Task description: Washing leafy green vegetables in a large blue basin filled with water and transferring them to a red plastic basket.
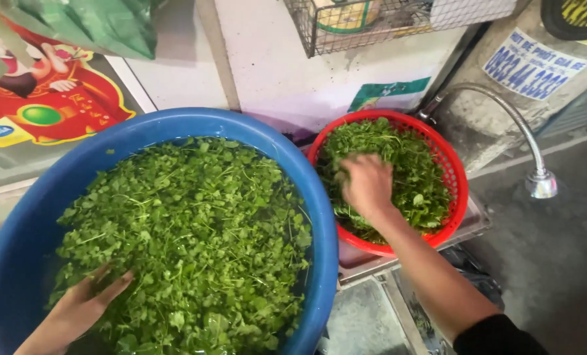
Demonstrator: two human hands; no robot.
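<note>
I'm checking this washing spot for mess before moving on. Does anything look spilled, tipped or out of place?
Nothing stands out. The blue basin sits level with its greens inside the rim, the left hand among them. The red basket holds its greens under the right hand. No leaves show outside either container.

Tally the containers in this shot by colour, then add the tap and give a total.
Blue basin of leafy greens in water: 1
Red basket of greens: 1
Wire basket on the wall: 1
Metal tap: 1
Total: 4
</note>
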